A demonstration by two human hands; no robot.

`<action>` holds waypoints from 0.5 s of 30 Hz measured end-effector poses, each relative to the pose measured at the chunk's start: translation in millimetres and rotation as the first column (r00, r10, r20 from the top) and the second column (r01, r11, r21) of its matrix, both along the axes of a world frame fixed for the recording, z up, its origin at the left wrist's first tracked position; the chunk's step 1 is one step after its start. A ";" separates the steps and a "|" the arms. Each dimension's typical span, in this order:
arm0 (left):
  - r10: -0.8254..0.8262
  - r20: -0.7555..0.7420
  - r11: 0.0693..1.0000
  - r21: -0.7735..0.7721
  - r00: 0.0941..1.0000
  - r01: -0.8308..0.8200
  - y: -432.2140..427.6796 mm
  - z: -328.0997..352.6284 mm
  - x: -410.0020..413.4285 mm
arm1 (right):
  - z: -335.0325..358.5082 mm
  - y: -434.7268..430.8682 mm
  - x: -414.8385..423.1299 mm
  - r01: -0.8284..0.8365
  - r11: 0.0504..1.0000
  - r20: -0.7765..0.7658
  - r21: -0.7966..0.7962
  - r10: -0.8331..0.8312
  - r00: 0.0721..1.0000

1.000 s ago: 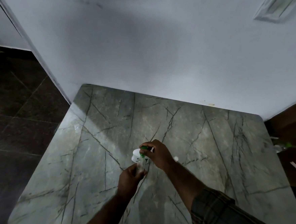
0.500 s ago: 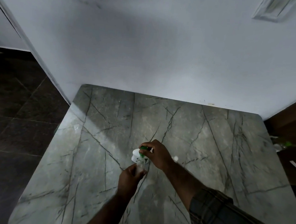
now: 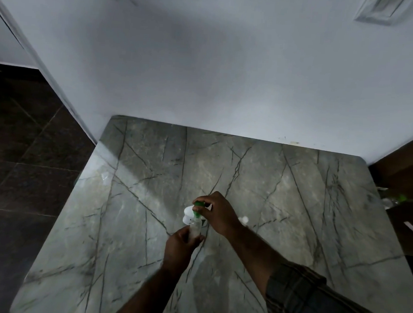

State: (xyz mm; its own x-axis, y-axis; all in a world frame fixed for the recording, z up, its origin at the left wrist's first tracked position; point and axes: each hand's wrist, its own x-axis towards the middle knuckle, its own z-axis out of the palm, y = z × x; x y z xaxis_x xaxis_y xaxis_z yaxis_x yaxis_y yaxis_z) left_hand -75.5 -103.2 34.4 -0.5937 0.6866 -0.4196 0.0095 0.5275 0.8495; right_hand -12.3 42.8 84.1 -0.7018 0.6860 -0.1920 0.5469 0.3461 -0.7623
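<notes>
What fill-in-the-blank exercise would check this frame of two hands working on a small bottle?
1. The left hand grips a clear bottle topped by a ____ cap.
2. The right hand pinches that cap; the round object behind it is ____.
3. A checked sleeve shows only on the ____ arm.
Missing words: green; white; right.

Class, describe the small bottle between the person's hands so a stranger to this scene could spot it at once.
Start at the grey marble table against the white wall. Near its middle two hands meet: the left hand holds a small clear bottle, and the right hand grips its top. Its green cap sets it apart from the white round object behind it.
</notes>
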 end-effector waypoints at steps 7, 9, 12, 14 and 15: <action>0.007 -0.010 1.000 0.004 1.000 -0.007 1.7 -1.4 1.5 | -2.9 -3.4 2.9 0.004 1.000 -0.004 0.003 -0.004 1.000; 0.012 0.011 1.000 0.006 1.000 -0.013 0.8 -3.5 2.1 | -3.7 -5.0 3.7 0.000 1.000 -0.001 0.005 0.000 1.000; 0.012 0.016 1.000 0.026 1.000 -0.012 1.7 -2.3 1.3 | 1.6 -1.7 1.0 -0.026 0.999 0.003 0.022 0.026 1.000; 0.013 0.012 0.999 0.037 1.000 -0.014 2.5 -0.6 -0.8 | 5.5 -0.2 -0.5 -0.017 1.000 -0.015 0.019 0.017 1.000; 0.016 0.014 0.999 0.044 1.000 -0.016 2.8 -0.5 -1.4 | 6.5 0.0 -0.6 -0.012 1.000 -0.019 0.020 0.012 1.000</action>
State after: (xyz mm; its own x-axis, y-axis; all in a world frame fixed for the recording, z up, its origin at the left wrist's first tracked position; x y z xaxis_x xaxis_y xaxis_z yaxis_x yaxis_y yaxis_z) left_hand -76.9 -100.4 33.8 -0.5994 0.6949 -0.3974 -0.0102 0.4898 0.8718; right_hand -12.9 42.8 90.5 -0.7135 0.6810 -0.1649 0.5280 0.3679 -0.7654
